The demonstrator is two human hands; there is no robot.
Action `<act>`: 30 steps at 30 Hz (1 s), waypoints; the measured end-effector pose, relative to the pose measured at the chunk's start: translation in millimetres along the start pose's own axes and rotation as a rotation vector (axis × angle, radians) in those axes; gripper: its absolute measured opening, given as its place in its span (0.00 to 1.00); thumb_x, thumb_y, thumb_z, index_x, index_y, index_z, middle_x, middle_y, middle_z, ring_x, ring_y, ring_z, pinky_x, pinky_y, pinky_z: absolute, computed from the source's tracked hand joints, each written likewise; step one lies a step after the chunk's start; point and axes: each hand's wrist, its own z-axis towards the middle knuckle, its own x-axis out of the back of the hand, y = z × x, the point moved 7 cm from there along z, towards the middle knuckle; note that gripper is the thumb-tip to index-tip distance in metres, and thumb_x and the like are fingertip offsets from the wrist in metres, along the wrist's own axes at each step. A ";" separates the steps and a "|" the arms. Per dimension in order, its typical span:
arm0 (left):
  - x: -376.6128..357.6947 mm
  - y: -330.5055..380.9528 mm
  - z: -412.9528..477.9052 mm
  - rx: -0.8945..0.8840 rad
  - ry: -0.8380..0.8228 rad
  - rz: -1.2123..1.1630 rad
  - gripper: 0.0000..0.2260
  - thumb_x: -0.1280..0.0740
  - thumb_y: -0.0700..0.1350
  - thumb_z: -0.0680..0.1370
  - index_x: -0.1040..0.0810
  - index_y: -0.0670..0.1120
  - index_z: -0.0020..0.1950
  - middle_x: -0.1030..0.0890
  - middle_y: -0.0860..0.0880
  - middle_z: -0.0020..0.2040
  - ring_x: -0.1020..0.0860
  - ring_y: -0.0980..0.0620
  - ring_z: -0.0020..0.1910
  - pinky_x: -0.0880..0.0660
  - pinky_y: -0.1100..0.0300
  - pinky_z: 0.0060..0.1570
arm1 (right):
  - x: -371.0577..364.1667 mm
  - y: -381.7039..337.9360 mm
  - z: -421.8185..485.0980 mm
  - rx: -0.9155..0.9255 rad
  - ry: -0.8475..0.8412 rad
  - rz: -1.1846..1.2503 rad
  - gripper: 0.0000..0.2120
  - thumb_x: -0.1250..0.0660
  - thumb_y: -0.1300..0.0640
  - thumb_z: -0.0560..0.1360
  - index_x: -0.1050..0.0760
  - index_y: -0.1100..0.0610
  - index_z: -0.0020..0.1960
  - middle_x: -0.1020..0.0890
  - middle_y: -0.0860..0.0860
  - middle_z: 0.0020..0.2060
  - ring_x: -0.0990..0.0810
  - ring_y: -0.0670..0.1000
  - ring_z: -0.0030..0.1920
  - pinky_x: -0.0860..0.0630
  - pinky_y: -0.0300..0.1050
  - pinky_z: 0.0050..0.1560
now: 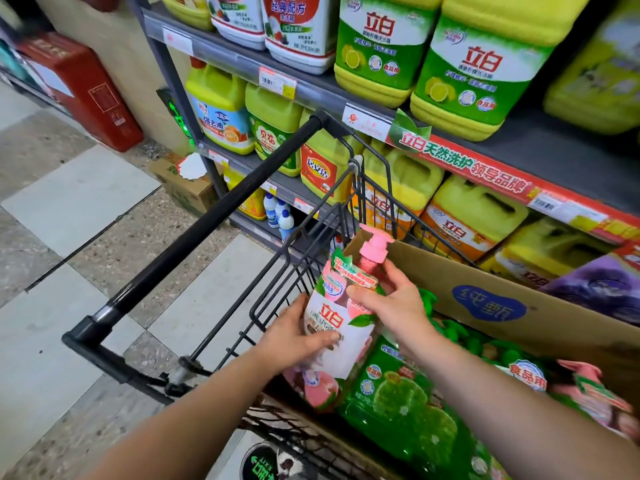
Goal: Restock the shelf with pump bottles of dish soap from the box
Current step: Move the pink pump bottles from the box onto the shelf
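A pink pump bottle with a white and pink label and a pink pump head stands tilted at the near left corner of the cardboard box. My left hand grips its lower body from the left. My right hand holds its upper part below the pump, thumb across the label. The box lies in a black wire cart and holds green pump bottles and another pink one. The shelf rises behind the cart.
Large yellow and green detergent jugs fill the shelf tiers, with price tags along the edges. The cart's black handle bar runs diagonally on the left. A red cabinet and a small carton stand on the tiled floor.
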 end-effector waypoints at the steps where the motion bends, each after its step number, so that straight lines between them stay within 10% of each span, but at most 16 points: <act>1: -1.3 1.4 -2.0 0.023 -0.037 -0.104 0.31 0.24 0.47 0.68 0.35 0.49 0.67 0.19 0.46 0.57 0.20 0.48 0.55 0.24 0.48 0.57 | 5.2 -9.1 -3.8 0.010 0.003 0.030 0.36 0.21 0.61 0.62 0.29 0.51 0.68 0.18 0.41 0.48 0.17 0.48 0.51 0.21 0.49 0.53; 6: -13.3 24.2 -16.7 -0.008 -0.170 -0.296 0.24 0.22 0.44 0.63 0.27 0.50 0.55 0.14 0.50 0.46 0.16 0.50 0.46 0.20 0.56 0.44 | 26.5 -45.4 -24.0 0.054 0.013 0.073 0.29 0.21 0.58 0.60 0.27 0.47 0.58 0.20 0.49 0.58 0.21 0.54 0.59 0.25 0.55 0.62; 13: -37.9 55.3 -33.4 -0.075 -0.105 -0.302 0.31 0.22 0.48 0.60 0.29 0.48 0.60 0.15 0.46 0.49 0.16 0.47 0.46 0.20 0.47 0.48 | 55.1 -51.2 -61.5 0.059 0.173 0.161 0.49 0.21 0.45 0.53 0.38 0.57 0.69 0.21 0.54 0.59 0.17 0.53 0.51 0.21 0.48 0.49; 21: -97.7 79.9 -58.1 -0.125 -0.187 -0.270 0.23 0.24 0.44 0.67 0.28 0.49 0.58 0.15 0.48 0.48 0.16 0.50 0.42 0.19 0.57 0.38 | 103.3 -35.3 -120.9 -0.060 0.246 0.231 0.44 0.23 0.56 0.64 0.45 0.47 0.72 0.20 0.53 0.57 0.18 0.55 0.52 0.22 0.60 0.54; 25: -131.4 99.6 -75.5 -0.182 -0.258 -0.195 0.21 0.23 0.46 0.67 0.28 0.51 0.55 0.16 0.49 0.49 0.16 0.49 0.44 0.19 0.52 0.44 | 140.6 -31.8 -159.9 -0.015 0.408 0.225 0.36 0.23 0.57 0.66 0.40 0.53 0.67 0.19 0.52 0.53 0.18 0.52 0.48 0.21 0.51 0.46; 30: -194.1 129.7 -111.6 -0.263 -0.323 -0.145 0.19 0.24 0.45 0.67 0.27 0.51 0.53 0.16 0.49 0.47 0.16 0.50 0.43 0.19 0.54 0.43 | 196.7 -30.0 -226.1 0.073 0.505 0.291 0.36 0.22 0.57 0.63 0.32 0.62 0.67 0.20 0.60 0.58 0.19 0.59 0.56 0.24 0.59 0.60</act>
